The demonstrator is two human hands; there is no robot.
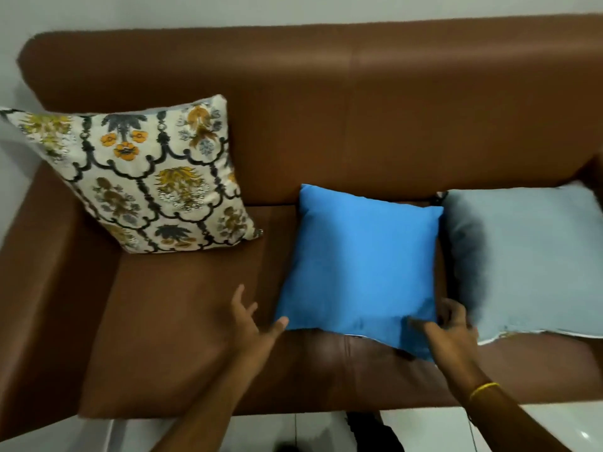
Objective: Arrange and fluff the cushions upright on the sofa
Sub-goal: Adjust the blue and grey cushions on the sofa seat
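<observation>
A bright blue cushion [359, 265] lies flat on the seat of the brown sofa [391, 102], near the middle. My right hand [452, 324] pinches its front right corner. My left hand [253, 318] is spread beside its front left corner, the thumb just touching the edge. A floral cushion [146, 177] with yellow and dark blue print leans upright in the left corner against the backrest. A pale blue cushion [528, 259] lies flat at the right, its left edge next to the bright blue one.
The sofa's left armrest [36, 288] runs along the left side. White wall [293, 8] rises behind the backrest. Pale tiled floor [538, 425] shows below the seat's front edge. Bare seat leather lies between the floral and bright blue cushions.
</observation>
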